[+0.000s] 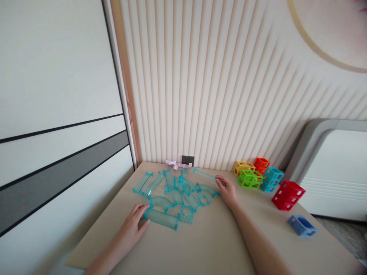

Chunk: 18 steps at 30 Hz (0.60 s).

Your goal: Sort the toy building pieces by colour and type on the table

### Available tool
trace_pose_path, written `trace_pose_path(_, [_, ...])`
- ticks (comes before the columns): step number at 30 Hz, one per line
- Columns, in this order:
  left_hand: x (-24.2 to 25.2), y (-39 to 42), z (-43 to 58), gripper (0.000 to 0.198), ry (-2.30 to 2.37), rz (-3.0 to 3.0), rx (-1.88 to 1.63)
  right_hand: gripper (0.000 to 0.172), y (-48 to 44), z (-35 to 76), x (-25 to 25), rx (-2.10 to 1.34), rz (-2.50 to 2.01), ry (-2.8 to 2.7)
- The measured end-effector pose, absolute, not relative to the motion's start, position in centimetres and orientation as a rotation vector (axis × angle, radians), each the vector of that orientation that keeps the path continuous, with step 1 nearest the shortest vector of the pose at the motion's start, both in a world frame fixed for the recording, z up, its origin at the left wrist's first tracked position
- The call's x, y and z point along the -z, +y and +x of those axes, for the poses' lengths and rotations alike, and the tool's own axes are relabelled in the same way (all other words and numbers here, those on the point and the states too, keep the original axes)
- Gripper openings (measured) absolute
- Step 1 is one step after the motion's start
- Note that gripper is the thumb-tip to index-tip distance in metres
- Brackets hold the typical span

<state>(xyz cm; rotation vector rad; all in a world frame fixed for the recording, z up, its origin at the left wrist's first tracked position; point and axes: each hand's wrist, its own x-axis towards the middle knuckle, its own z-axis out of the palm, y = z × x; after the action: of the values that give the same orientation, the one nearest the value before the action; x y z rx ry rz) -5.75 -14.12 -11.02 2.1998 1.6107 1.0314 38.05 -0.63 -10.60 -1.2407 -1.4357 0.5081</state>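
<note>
Nearest us, at the front edge of the pile of tubes (180, 191), our left hand (134, 221) lies with curved fingers over the end of a straight tube (160, 219) flat on the table (200, 244). At this size we cannot tell whether it grips the tube or only rests on it. A blue block (302, 225) sits well to the right of the pile. At the pile's far right corner, our right hand (228, 191) pinches the end of a long tube (204, 175), fingers narrow. Further right of the pile stand a red block (288, 194) and a green block (250, 178). Behind the pile, against the wall, lies a black box (187, 160).

The tubes overlap, so lifting either one could likely drag its neighbours. They are round, so a nudge may send one rolling off the table.
</note>
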Motion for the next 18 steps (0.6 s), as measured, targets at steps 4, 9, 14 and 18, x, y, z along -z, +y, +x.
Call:
trace_pose_path(4, [9.9,-13.8,-5.2,0.03,1.582,2.173,-0.997,0.057,-0.5,38.2,10.6,-0.51,-1.244,-1.438])
trace_pose_path(9, [9.6,-13.3,-4.7,0.043,1.597,2.186,-0.945,0.055,-0.5,38.2,10.7,-0.497,-1.249,-1.442])
trace_pose_path(14, [9.7,-13.1,-4.5,0.044,1.618,2.196,-0.867,0.055,-0.5,38.3,10.7,-0.499,-1.25,-1.441])
trace_pose_path(18, [9.6,-13.1,-4.4,0.042,1.632,2.2,-0.831,0.056,-0.4,38.3,10.8,-0.512,-1.248,-1.425])
